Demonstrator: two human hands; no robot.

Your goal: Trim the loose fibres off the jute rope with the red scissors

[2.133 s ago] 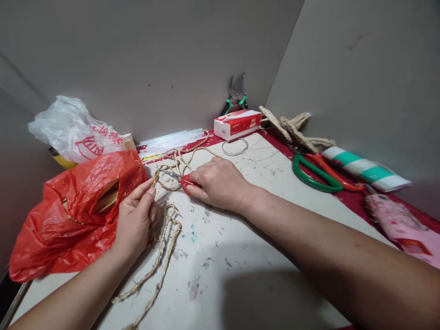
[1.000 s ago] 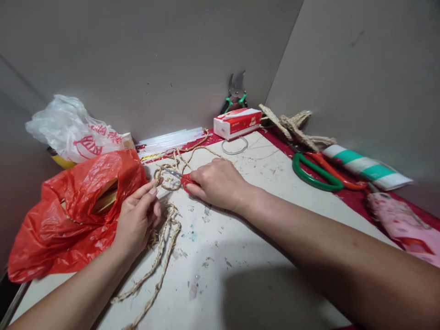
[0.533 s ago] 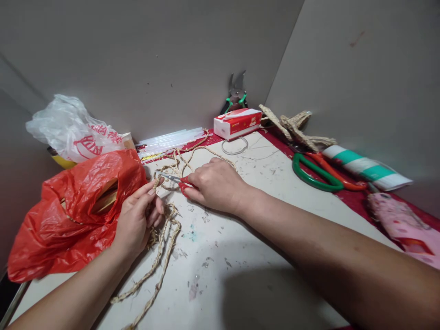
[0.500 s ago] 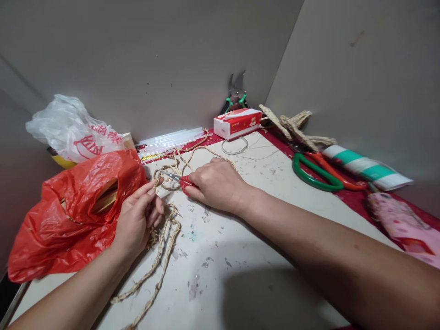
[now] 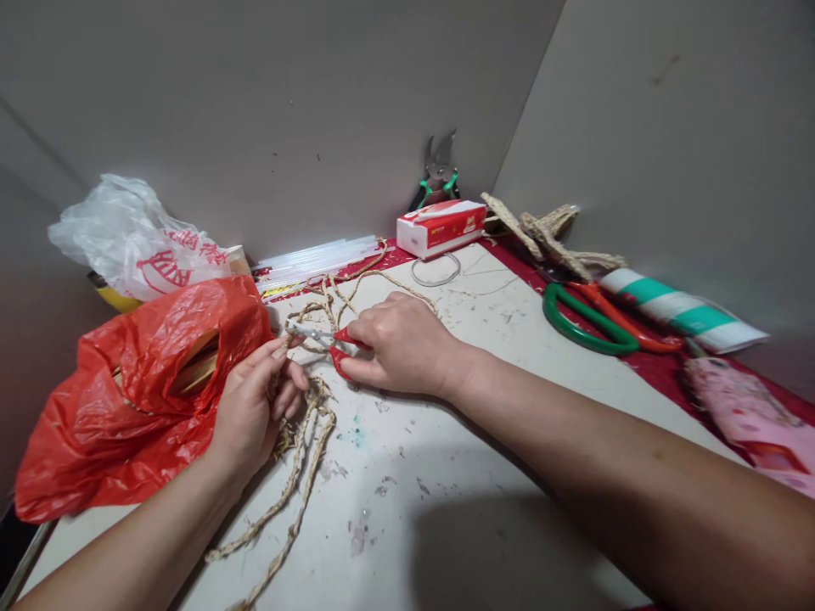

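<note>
My right hand (image 5: 391,344) grips a small pair of red-handled scissors (image 5: 340,339), blades parted and pointing left. Their tips reach the rope beside the fingertips of my left hand (image 5: 258,390). That hand is closed in a pinch on a braided straw rope (image 5: 287,338), partly hidden by the fingers. More of the tan straw rope (image 5: 366,276) loops across the table behind the scissors. Two lengths of straw rope (image 5: 304,484) with frayed fibres trail toward me below my left hand.
To the left lie a red plastic bag (image 5: 146,399) and a white printed bag (image 5: 140,242). At the back are clear sticks (image 5: 318,259), a tissue pack (image 5: 441,229) and pruning shears (image 5: 439,170). On the right sit large green-and-orange-handled scissors (image 5: 589,327), a striped roll (image 5: 688,310) and a pink item (image 5: 751,416).
The scissors have opened wider, their handles and blades spreading apart near the rope. My left hand keeps its pinch in nearly the same place.
</note>
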